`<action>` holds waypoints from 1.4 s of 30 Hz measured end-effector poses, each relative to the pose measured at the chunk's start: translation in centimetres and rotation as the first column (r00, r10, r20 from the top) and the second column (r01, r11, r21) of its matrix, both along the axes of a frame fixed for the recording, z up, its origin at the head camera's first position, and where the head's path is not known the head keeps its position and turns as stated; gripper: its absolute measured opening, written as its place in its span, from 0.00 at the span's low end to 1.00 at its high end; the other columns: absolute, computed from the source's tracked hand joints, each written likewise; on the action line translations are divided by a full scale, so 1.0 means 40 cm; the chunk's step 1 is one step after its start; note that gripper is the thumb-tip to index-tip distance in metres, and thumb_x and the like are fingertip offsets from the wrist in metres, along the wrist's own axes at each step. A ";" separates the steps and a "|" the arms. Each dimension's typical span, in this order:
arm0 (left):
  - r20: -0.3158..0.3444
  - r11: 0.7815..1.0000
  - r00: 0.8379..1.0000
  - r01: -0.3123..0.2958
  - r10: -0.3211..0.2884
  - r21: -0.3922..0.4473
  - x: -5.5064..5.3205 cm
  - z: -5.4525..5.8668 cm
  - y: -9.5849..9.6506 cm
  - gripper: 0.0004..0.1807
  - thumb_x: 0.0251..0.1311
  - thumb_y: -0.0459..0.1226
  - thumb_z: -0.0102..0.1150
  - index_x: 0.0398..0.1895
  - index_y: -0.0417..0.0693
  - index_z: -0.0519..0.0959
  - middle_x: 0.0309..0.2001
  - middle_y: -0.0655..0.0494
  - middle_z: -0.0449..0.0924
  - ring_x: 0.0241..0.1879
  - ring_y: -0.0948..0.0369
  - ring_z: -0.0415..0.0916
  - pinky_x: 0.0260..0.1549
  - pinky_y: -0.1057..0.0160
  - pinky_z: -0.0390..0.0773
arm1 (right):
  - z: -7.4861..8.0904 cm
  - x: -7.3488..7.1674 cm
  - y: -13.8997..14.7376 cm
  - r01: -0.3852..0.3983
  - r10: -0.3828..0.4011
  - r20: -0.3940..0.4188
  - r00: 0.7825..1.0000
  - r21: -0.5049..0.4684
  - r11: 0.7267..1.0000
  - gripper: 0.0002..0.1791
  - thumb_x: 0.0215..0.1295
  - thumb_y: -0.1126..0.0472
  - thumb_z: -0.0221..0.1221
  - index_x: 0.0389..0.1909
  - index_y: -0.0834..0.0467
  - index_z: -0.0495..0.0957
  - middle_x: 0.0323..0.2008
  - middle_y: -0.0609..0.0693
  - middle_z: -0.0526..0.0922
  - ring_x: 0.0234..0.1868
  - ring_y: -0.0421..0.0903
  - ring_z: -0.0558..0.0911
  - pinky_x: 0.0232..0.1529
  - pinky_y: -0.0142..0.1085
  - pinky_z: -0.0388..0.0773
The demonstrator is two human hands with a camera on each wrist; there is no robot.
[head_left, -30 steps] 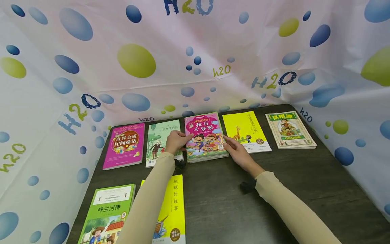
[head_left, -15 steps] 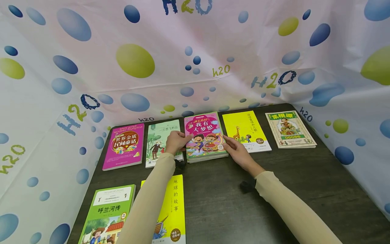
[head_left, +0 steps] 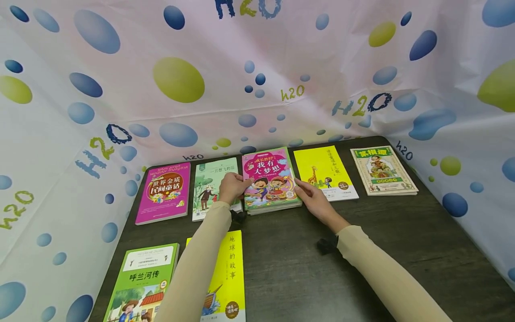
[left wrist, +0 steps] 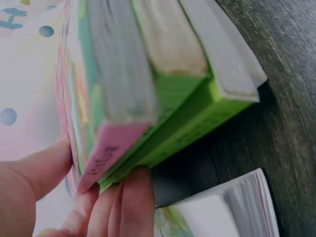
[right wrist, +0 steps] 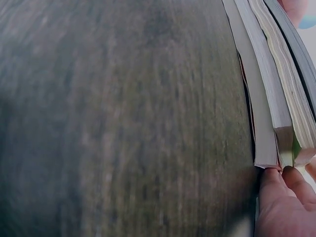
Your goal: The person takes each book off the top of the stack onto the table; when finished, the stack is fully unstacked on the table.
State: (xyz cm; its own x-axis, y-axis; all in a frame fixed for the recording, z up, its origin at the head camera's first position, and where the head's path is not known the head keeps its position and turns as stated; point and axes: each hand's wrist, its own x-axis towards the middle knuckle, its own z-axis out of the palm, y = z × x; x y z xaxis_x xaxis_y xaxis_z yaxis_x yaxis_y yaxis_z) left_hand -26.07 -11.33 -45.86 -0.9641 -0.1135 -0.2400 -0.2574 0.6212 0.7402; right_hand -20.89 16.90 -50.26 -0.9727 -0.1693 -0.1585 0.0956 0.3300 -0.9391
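Observation:
Between the hands, a stack of books (head_left: 270, 169) lies in the middle of the back row, a pink-and-green picture book on top. My left hand (head_left: 232, 188) grips the stack's left side, its thumb over the top cover. In the left wrist view the fingers (left wrist: 137, 192) press against the pink and green spines, and the books fan slightly apart. My right hand (head_left: 318, 205) holds the opposite side. Its fingertips (right wrist: 270, 178) meet the corners of the lower books in the right wrist view. Part of the light green book (head_left: 209, 179) is hidden behind the left hand.
A magenta book (head_left: 165, 192) lies at the back left. Right of the stack are a yellow book (head_left: 322, 172) and a cream-and-green book (head_left: 384, 172). Nearer, a green book (head_left: 141, 277) and another yellow book (head_left: 231, 277) lie on the dark table (head_left: 314, 286). A dotted sheet (head_left: 225, 80) stands behind.
The top pink book has shifted slightly left at its lower edge, under my left thumb. Both hands keep nearly the same place on the stack.

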 end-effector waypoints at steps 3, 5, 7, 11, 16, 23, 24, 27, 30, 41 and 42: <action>0.020 1.000 1.000 0.004 -0.004 -0.009 0.002 0.004 -0.010 0.22 0.70 0.50 0.67 0.51 0.39 0.83 0.42 0.44 0.88 0.21 0.62 0.81 0.33 0.58 0.90 | -0.001 0.000 -0.002 0.001 -0.001 0.006 1.000 0.021 1.000 0.34 0.83 0.42 0.51 0.83 0.48 0.60 0.80 0.57 0.67 0.80 0.57 0.66 0.82 0.56 0.62; 0.030 1.000 1.000 0.010 -0.010 -0.003 0.002 0.007 -0.017 0.23 0.71 0.49 0.66 0.54 0.39 0.80 0.42 0.44 0.88 0.21 0.62 0.81 0.34 0.58 0.89 | -0.002 -0.001 -0.002 0.001 -0.001 0.001 1.000 0.030 1.000 0.33 0.83 0.43 0.50 0.83 0.48 0.60 0.80 0.57 0.67 0.80 0.57 0.67 0.82 0.56 0.62; 0.042 1.000 0.999 0.019 -0.020 0.016 0.003 0.010 -0.025 0.24 0.71 0.48 0.66 0.56 0.39 0.77 0.41 0.44 0.87 0.22 0.62 0.81 0.33 0.59 0.89 | -0.003 -0.001 -0.001 0.006 -0.006 -0.002 1.000 0.027 1.000 0.33 0.83 0.43 0.51 0.83 0.48 0.61 0.79 0.57 0.67 0.80 0.57 0.67 0.81 0.56 0.63; 0.079 0.991 0.995 0.049 -0.059 0.125 0.007 0.013 -0.045 0.23 0.74 0.48 0.62 0.57 0.41 0.70 0.36 0.46 0.84 0.21 0.61 0.81 0.31 0.59 0.89 | -0.004 -0.003 0.002 0.010 -0.010 -0.010 1.000 0.021 1.000 0.32 0.83 0.44 0.51 0.82 0.48 0.62 0.79 0.57 0.68 0.79 0.56 0.68 0.81 0.56 0.64; 0.121 0.944 0.983 0.090 -0.135 0.317 0.011 0.010 -0.079 0.23 0.77 0.47 0.58 0.61 0.43 0.63 0.30 0.53 0.73 0.19 0.62 0.70 0.28 0.61 0.82 | -0.009 -0.003 0.005 0.009 -0.009 -0.005 1.000 0.020 1.000 0.33 0.83 0.43 0.50 0.83 0.47 0.61 0.79 0.57 0.67 0.80 0.57 0.68 0.81 0.56 0.63; 0.178 0.835 0.954 0.110 -0.241 0.540 0.020 -0.002 -0.128 0.26 0.80 0.43 0.54 0.74 0.49 0.59 0.37 0.51 0.86 0.28 0.59 0.88 0.34 0.59 0.91 | -0.004 0.000 0.006 0.016 -0.016 -0.002 1.000 0.003 1.000 0.32 0.83 0.44 0.51 0.82 0.47 0.62 0.78 0.58 0.69 0.79 0.56 0.69 0.81 0.56 0.65; 0.183 0.828 0.951 0.112 -0.250 0.549 0.023 -0.003 -0.133 0.26 0.81 0.43 0.53 0.74 0.50 0.58 0.38 0.51 0.86 0.29 0.58 0.89 0.34 0.58 0.91 | -0.003 0.000 0.005 0.014 -0.014 -0.005 1.000 0.003 1.000 0.32 0.83 0.44 0.51 0.82 0.47 0.62 0.78 0.58 0.69 0.78 0.57 0.69 0.80 0.56 0.65; 0.181 0.811 0.949 0.110 -0.257 0.575 0.035 -0.008 -0.146 0.27 0.81 0.41 0.52 0.74 0.50 0.55 0.39 0.49 0.87 0.29 0.57 0.90 0.35 0.56 0.92 | -0.001 0.001 0.004 0.011 -0.011 -0.007 1.000 0.004 1.000 0.32 0.83 0.44 0.51 0.82 0.47 0.62 0.78 0.58 0.68 0.78 0.57 0.69 0.80 0.56 0.66; 0.173 0.788 0.955 0.088 -0.241 0.609 0.047 -0.012 -0.153 0.27 0.81 0.41 0.52 0.74 0.52 0.54 0.39 0.49 0.89 0.29 0.56 0.91 0.35 0.55 0.92 | 0.000 0.002 0.004 0.009 -0.009 -0.006 1.000 0.009 1.000 0.32 0.84 0.45 0.51 0.82 0.48 0.62 0.79 0.58 0.68 0.79 0.57 0.69 0.80 0.56 0.65; 0.113 0.748 0.974 0.073 -0.195 0.660 0.110 -0.018 -0.165 0.28 0.82 0.42 0.50 0.79 0.54 0.54 0.30 0.57 0.85 0.19 0.66 0.77 0.24 0.68 0.84 | -0.004 -0.003 0.006 0.014 -0.014 -0.013 1.000 0.023 1.000 0.32 0.83 0.44 0.51 0.82 0.47 0.62 0.78 0.58 0.69 0.78 0.58 0.70 0.80 0.57 0.66; 0.105 0.739 0.975 0.076 -0.196 0.670 0.119 -0.018 -0.166 0.29 0.82 0.42 0.49 0.79 0.54 0.54 0.32 0.57 0.86 0.20 0.66 0.79 0.26 0.67 0.86 | -0.005 -0.004 0.005 0.012 -0.012 -0.013 1.000 0.025 1.000 0.32 0.83 0.44 0.51 0.82 0.47 0.62 0.78 0.58 0.69 0.78 0.58 0.70 0.80 0.57 0.66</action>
State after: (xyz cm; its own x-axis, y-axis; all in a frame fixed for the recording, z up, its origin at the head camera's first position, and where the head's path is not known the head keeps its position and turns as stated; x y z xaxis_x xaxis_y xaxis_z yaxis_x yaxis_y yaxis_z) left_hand -21.30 -17.96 -46.56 -0.8986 0.2599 -0.3535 -0.3579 0.0317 0.9332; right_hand -21.06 17.10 -50.45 -0.9766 -0.1540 -0.1499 0.0875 0.3522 -0.9318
